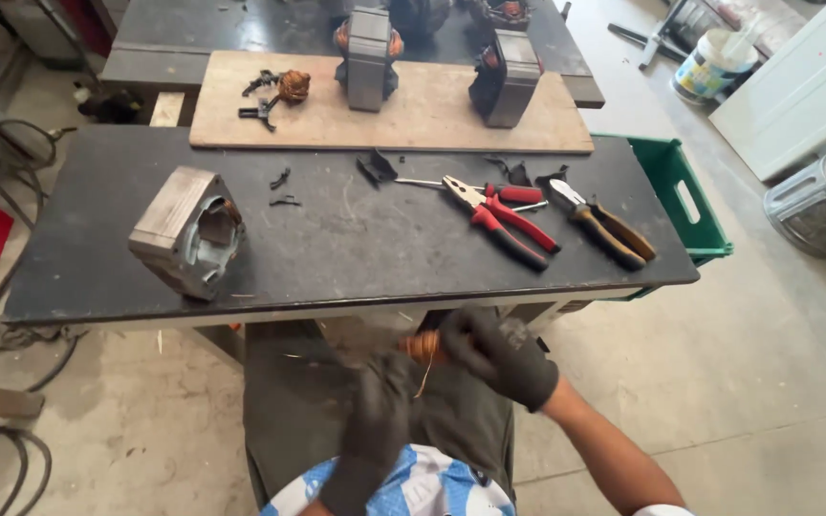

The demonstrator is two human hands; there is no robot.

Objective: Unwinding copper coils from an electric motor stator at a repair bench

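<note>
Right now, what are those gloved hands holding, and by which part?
The right hand closes around one end of a copper wire bundle; the left hand is at its loose strands, grip unclear.

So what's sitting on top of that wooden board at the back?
On the wooden board stand two grey motor stators and a small copper coil with black scraps. What lies under the stators is covered.
</note>
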